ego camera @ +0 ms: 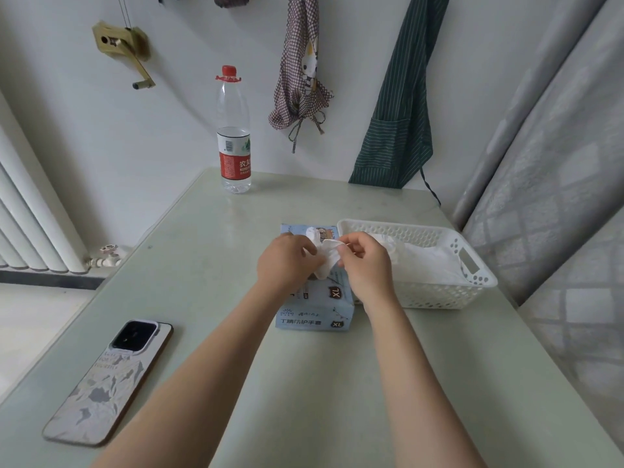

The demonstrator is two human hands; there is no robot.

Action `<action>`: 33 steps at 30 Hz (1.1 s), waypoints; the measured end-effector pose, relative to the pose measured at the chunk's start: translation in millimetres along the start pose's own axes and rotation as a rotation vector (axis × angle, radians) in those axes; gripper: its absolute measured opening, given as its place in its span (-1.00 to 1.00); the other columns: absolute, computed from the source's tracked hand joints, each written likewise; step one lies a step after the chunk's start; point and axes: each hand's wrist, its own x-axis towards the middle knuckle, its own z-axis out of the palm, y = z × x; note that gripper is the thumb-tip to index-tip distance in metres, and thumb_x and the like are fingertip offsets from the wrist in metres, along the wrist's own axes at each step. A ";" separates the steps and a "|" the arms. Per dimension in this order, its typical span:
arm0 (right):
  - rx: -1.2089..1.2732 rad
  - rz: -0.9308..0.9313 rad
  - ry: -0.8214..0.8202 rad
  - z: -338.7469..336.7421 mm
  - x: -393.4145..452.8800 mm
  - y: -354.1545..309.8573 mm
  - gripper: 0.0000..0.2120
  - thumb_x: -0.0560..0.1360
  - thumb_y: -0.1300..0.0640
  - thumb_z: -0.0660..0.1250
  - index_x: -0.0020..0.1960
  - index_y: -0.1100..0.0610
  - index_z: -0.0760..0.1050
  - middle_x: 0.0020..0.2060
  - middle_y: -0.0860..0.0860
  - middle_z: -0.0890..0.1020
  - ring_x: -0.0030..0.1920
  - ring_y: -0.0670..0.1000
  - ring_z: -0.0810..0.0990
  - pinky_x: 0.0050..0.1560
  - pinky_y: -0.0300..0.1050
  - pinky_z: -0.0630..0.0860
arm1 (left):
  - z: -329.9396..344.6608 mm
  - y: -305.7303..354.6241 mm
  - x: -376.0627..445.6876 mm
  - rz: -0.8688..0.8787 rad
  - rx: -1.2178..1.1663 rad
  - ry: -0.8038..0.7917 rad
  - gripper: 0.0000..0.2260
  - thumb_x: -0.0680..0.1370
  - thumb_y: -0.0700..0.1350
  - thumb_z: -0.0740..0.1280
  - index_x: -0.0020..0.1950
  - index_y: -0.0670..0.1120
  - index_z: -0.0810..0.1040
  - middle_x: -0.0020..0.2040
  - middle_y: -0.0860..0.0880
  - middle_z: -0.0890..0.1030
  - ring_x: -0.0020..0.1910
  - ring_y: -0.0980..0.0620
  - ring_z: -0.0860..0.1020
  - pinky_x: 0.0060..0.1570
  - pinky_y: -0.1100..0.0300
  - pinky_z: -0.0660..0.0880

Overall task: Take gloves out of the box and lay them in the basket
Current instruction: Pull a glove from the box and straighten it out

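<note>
Both hands, left [287, 261] and right [366, 265], pinch a thin white glove [326, 261] above the pale-blue cardboard box [315, 312]; tugging could drag extras short of the white perforated plastic basket [439, 295] beside the right hand.

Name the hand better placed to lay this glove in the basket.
Right. The right hand already pinches the glove and sits beside the basket; the left hand is farther away.

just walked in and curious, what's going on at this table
A person is pulling a white glove out of a blue box, both hands on it: the left hand and the right hand pinch it just above the box. A white basket right of the box already holds some gloves. A phone and bottle sit untouched.
</note>
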 end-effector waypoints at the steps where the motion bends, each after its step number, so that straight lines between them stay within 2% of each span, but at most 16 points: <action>1: 0.005 -0.002 -0.006 -1.0 -0.5 0.6 -0.91 0.53 0.15 0.34 -0.10 -0.02 0.57 -0.24 -0.10 0.61 -0.17 -0.01 0.61 -0.08 -0.15 0.54 | 0.1 0.4 0.5 0.010 0.021 0.029 -0.86 0.49 0.10 0.38 -0.08 0.08 0.66 -0.08 0.07 0.55 -0.10 0.06 0.53 -0.27 0.21 0.36; 6: 0.035 0.024 0.001 -0.7 -0.9 0.3 -0.85 0.54 0.11 0.33 -0.11 -0.14 0.54 -0.19 -0.07 0.64 -0.15 0.04 0.64 -0.04 -0.10 0.55 | -5.4 6.5 -1.1 -0.016 -0.027 0.076 -0.81 0.50 -0.04 0.29 -0.23 -0.02 0.66 -0.18 0.03 0.65 -0.19 -0.02 0.59 -0.28 0.12 0.50; 9: 0.034 0.003 -0.010 -0.7 -0.9 -0.2 -0.89 0.57 0.11 0.29 -0.03 -0.07 0.57 -0.16 -0.11 0.64 -0.11 -0.05 0.62 -0.04 -0.16 0.54 | -15.0 11.1 -2.5 -0.069 -0.220 0.116 -0.86 0.48 -0.10 0.31 -0.23 -0.03 0.63 -0.27 0.06 0.65 -0.26 0.04 0.58 -0.28 0.18 0.48; 13: 0.036 -0.016 -0.117 2.8 -1.7 -5.8 -0.83 0.60 0.03 0.26 0.07 0.05 0.59 -0.14 -0.14 0.64 -0.13 -0.18 0.58 -0.18 -0.44 0.45 | -21.5 25.0 -5.9 -0.139 -0.524 0.001 -0.90 0.46 -0.17 0.34 -0.22 -0.10 0.63 -0.33 0.01 0.65 -0.33 0.05 0.55 -0.27 0.16 0.49; 18: 0.087 -0.006 -0.287 -6.3 3.8 -12.7 -0.76 0.45 -0.10 0.47 0.03 0.00 0.59 -0.15 -0.09 0.69 -0.13 -0.12 0.65 -0.14 -0.28 0.58 | -36.2 27.7 -11.1 -0.148 -0.685 -0.124 -0.90 0.50 -0.17 0.38 -0.19 -0.13 0.66 -0.27 -0.03 0.66 -0.25 0.07 0.59 -0.32 0.25 0.44; 22: -0.036 0.004 -0.224 0.4 12.2 -8.6 -0.86 0.49 0.03 0.44 0.02 0.04 0.61 -0.18 -0.10 0.68 -0.15 -0.11 0.65 -0.13 -0.23 0.59 | -37.9 25.7 -10.2 -0.120 -0.640 -0.218 -0.89 0.51 -0.15 0.40 -0.11 -0.14 0.71 -0.14 -0.08 0.68 -0.19 0.09 0.57 -0.28 0.27 0.45; 24: -0.088 -0.003 -0.197 0.8 17.2 -8.1 -0.90 0.53 0.09 0.38 0.00 0.07 0.62 -0.18 -0.08 0.67 -0.15 -0.11 0.63 -0.17 -0.27 0.54 | -33.3 22.9 -6.0 -0.118 -0.639 -0.086 -0.91 0.49 -0.17 0.40 -0.07 -0.07 0.71 -0.10 -0.02 0.69 -0.14 0.08 0.60 -0.24 0.25 0.48; 26: -0.120 -0.020 -0.171 -4.2 21.7 -10.2 -0.91 0.52 0.19 0.34 -0.03 0.10 0.63 -0.20 -0.07 0.66 -0.19 -0.11 0.61 -0.22 -0.32 0.48 | -28.9 15.0 -0.4 -0.091 -0.564 0.046 -0.84 0.46 -0.19 0.41 0.00 0.01 0.66 -0.07 0.02 0.64 -0.09 0.05 0.59 -0.14 0.17 0.53; 28: -0.120 0.001 -0.150 -9.9 25.7 -13.3 -0.87 0.50 0.25 0.29 -0.05 0.12 0.61 -0.21 -0.01 0.66 -0.18 -0.04 0.62 -0.19 -0.24 0.52 | -23.5 4.5 3.7 -0.004 -0.342 -0.030 -0.71 0.41 -0.13 0.49 0.12 0.02 0.60 0.03 0.01 0.59 0.00 0.03 0.56 -0.01 0.14 0.51; 30: -0.136 0.044 -0.182 -11.9 30.9 -15.3 -0.87 0.51 0.26 0.26 -0.04 0.13 0.57 -0.18 0.05 0.65 -0.12 0.08 0.64 -0.08 -0.06 0.56 | -14.9 -5.6 6.7 0.064 -0.107 -0.162 -0.51 0.35 0.00 0.55 0.26 0.04 0.54 0.14 0.00 0.54 0.10 0.03 0.52 0.12 0.12 0.48; 33: -0.179 0.110 -0.298 -13.3 37.5 -19.1 -0.89 0.55 0.23 0.25 -0.04 0.09 0.54 -0.12 0.03 0.63 -0.04 0.11 0.64 0.06 0.08 0.60 | -6.5 -11.5 7.9 0.075 0.050 -0.231 -0.37 0.34 0.10 0.54 0.37 0.07 0.43 0.24 0.01 0.50 0.21 -0.03 0.47 0.24 -0.06 0.43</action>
